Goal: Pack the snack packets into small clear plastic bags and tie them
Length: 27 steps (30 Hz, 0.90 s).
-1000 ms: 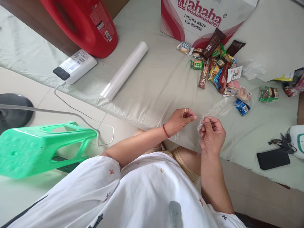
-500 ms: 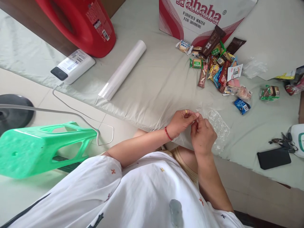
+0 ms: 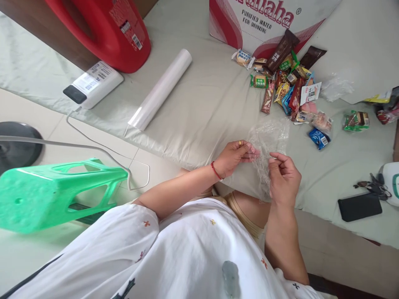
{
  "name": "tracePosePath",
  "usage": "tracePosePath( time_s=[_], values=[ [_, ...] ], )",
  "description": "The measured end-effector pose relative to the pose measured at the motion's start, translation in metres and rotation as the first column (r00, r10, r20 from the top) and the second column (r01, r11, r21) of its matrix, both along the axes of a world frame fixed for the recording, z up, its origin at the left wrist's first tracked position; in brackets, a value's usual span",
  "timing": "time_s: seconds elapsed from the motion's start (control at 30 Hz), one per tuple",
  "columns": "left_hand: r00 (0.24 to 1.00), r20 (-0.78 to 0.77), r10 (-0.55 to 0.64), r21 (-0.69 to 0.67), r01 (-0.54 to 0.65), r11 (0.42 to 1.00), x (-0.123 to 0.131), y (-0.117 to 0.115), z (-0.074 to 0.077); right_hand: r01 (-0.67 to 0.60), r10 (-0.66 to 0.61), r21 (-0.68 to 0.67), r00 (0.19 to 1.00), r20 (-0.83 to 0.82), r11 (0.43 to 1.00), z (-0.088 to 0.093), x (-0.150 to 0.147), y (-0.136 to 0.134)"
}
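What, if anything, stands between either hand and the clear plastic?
Nothing visible does. The left hand is at the left side of the clear plastic, the right hand at its right edge. The wrapped snacks lie farther back, not between.

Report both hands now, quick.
Left hand: closed, holding clear plastic film at the fingertips.
Right hand: fingers curled beside the film's edge; whether they grip it cannot be told.

My left grip (image 3: 233,158) and right grip (image 3: 285,176) met at the fingertips half a second ago; now they have parted, the right drawn rightward. The clear bag (image 3: 270,139), then beyond my right grip, now spreads between both.
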<state>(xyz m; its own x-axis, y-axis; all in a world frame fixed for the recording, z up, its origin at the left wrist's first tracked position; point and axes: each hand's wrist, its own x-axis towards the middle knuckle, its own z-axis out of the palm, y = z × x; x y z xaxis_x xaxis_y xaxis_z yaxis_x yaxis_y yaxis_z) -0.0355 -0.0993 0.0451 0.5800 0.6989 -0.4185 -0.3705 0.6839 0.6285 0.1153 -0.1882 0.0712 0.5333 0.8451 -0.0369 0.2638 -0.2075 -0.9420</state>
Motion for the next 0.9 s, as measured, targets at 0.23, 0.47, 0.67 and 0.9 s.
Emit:
tracePosePath(
  time_s=[0.23, 0.47, 0.67, 0.9],
  values=[
    [0.998, 0.054, -0.016, -0.058, 0.019, 0.998, -0.001, 0.0, 0.004, 0.067, -0.073, 0.043, 0.985, 0.156, 0.997, 0.002, 0.002, 0.0],
    [0.996, 0.087, 0.01, -0.065, -0.004, 0.998, -0.004, 0.001, 0.006, -0.024, -0.06, 0.156, 0.858, 0.51, 0.987, 0.005, -0.004, -0.01],
    [0.993, 0.117, 0.023, -0.053, -0.017, 0.998, -0.004, 0.002, 0.001, -0.269, 0.13, 0.066, 0.649, 0.75, 0.961, -0.01, -0.006, -0.019],
    [0.988, 0.151, 0.025, -0.092, -0.011, 0.996, -0.007, 0.005, 0.001, -0.247, 0.119, 0.04, 0.595, 0.794, 0.968, -0.022, -0.003, -0.024]
  ],
)
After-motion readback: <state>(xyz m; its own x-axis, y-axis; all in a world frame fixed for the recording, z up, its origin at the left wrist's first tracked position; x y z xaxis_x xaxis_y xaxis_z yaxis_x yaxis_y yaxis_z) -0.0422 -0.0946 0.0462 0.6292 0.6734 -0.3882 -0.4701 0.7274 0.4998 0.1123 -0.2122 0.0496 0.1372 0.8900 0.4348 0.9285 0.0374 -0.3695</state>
